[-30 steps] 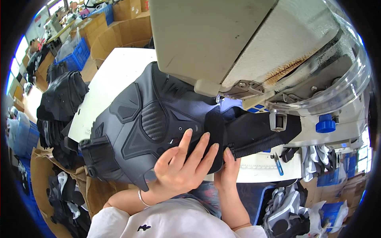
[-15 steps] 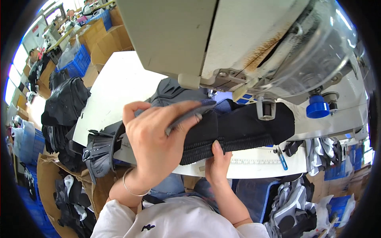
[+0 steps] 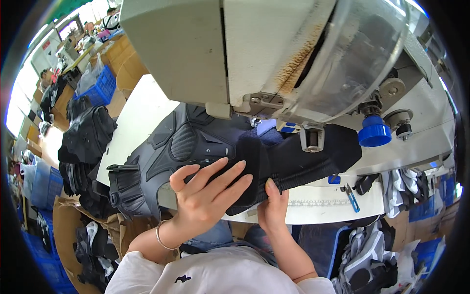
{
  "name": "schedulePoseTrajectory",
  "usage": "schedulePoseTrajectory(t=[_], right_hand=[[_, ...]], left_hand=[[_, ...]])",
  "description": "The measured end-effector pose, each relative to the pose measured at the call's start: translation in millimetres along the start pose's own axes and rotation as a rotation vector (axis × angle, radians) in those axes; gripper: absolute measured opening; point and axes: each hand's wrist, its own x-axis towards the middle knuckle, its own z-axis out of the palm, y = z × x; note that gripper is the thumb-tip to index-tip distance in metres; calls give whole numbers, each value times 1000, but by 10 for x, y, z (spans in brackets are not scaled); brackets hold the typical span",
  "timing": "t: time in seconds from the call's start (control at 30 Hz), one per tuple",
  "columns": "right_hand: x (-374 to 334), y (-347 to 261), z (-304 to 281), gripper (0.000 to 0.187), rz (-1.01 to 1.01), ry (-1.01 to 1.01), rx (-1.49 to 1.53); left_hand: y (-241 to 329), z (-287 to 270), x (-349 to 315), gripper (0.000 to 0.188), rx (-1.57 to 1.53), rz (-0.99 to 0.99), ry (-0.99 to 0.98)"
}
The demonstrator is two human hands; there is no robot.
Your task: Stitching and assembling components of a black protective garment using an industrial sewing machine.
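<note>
A black moulded guard [image 3: 183, 142] with raised ribbed panels lies on the white table, left of the sewing machine's needle area. Joined to it or lying against it is a wide black fabric strap [image 3: 318, 154] with a gathered elastic edge, running right beneath the machine head. My left hand [image 3: 210, 193] rests palm down with its fingers spread over the dark fabric where guard and strap meet. On the strap's near gathered edge, my right hand [image 3: 274, 206] has its thumb on top, the other fingers mostly hidden underneath. The needle's contact with the fabric is hidden.
The sewing machine [image 3: 191, 54] overhangs the work, with a blue knob [image 3: 374, 131] at right. Blue-handled thread snips [image 3: 351, 198] lie by a ruler strip at the table's front edge. Stacked black guards [image 3: 88, 132] stand left; a cardboard box [image 3: 66, 230] of pieces sits below them.
My left hand has let go of a folded grey flap and flattened onto the fabric. More of the moulded guard shows, spread out to the left. My right hand keeps its hold on the strap.
</note>
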Motion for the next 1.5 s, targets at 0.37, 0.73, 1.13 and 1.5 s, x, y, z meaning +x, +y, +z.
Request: schedulePoseTrajectory(t=[0.37, 0.73, 1.13, 1.5], right_hand=[[35, -13, 59, 36, -19, 64, 85], [76, -57, 56, 34, -16, 58, 62], [55, 18, 165, 31, -40, 62, 43], [-17, 184, 468, 32, -51, 115, 166]], left_hand=[[45, 109, -91, 19, 101, 40, 49], [-17, 206, -121, 18, 155, 142, 87], [-182, 179, -43, 18, 164, 251, 88], [-505, 147, 120, 16, 49, 350, 63]])
